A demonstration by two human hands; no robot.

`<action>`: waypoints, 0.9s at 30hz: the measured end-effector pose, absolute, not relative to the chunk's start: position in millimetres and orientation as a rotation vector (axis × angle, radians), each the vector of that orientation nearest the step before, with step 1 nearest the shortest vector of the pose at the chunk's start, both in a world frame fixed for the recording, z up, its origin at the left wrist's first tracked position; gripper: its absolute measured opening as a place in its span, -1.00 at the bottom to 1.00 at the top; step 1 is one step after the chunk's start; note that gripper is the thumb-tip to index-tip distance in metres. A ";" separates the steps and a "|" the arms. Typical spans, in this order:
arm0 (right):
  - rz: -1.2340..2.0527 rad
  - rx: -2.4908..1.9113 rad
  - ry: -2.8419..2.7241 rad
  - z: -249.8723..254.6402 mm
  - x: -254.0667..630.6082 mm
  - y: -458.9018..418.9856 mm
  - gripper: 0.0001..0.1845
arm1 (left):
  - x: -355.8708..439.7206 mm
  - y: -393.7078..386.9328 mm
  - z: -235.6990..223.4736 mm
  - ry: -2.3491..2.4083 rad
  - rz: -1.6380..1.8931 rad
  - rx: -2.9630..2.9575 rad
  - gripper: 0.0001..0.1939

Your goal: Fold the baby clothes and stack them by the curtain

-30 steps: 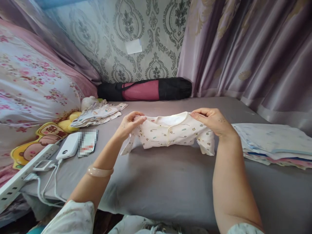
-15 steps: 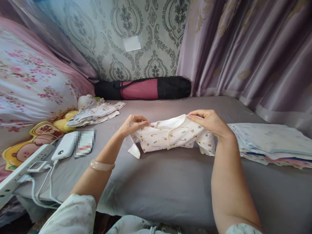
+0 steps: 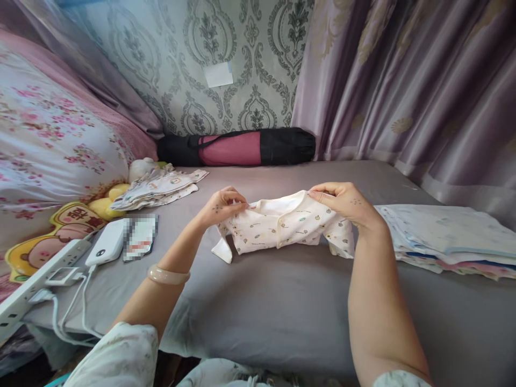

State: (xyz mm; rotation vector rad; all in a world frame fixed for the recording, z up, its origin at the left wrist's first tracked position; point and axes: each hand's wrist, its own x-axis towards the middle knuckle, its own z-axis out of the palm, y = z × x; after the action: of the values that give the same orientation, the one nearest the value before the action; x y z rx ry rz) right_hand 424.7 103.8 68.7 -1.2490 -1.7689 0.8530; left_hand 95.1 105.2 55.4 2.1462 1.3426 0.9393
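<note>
A small cream baby shirt (image 3: 266, 228) with tiny printed figures hangs between my two hands just over the grey bed sheet. My left hand (image 3: 223, 207) pinches its left shoulder, thumb against fingers. At the opposite shoulder, near the neckline, my right hand (image 3: 342, 201) grips the cloth the same way. The neck opening faces up, and the front placket runs down the middle. Both sleeves droop at the sides. Whether the lower hem rests on the sheet I cannot tell.
Folded cloths are stacked (image 3: 447, 236) at right. Crumpled printed baby clothes (image 3: 157, 188) lie at left, near a power bank (image 3: 107, 242), a blurred card-like object (image 3: 140, 237), a power strip (image 3: 44, 285) and a plush toy (image 3: 44, 247). A black-and-pink rolled bag (image 3: 234, 148) lies along the wall.
Hardly anything differs. Both hands keep their pinch on the baby shirt, which has shifted only very slightly.
</note>
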 end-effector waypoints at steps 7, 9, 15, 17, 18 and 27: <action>0.714 -1.227 -1.689 66.3 427.2 106.3 -0.58 | 99.4 104.2 65.7 1.318 1.177 1.561 -0.65; 0.660 -1.216 -1.698 63.3 428.7 109.0 -0.58 | 102.2 103.7 66.8 1.327 1.170 1.537 -0.65; 0.764 -1.175 -1.700 57.5 427.2 113.3 -0.50 | 113.5 102.0 64.0 1.354 1.145 1.626 -0.64; 0.792 -1.162 -1.689 57.5 425.7 113.3 -0.48 | 115.7 102.4 63.2 1.341 1.090 1.604 -0.60; 0.799 -1.160 -1.687 57.5 425.1 113.3 -0.47 | 116.6 102.7 63.1 1.331 1.071 1.585 -0.58; 0.596 -1.232 -1.805 57.2 418.6 116.5 -0.56 | 118.5 95.5 69.3 1.346 1.183 1.484 -0.60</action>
State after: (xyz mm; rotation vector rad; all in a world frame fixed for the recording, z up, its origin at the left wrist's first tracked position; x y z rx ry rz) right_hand 418.6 116.5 57.2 -1.2322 -1.8048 0.5956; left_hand 118.5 95.5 69.3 1.4842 1.3460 1.1829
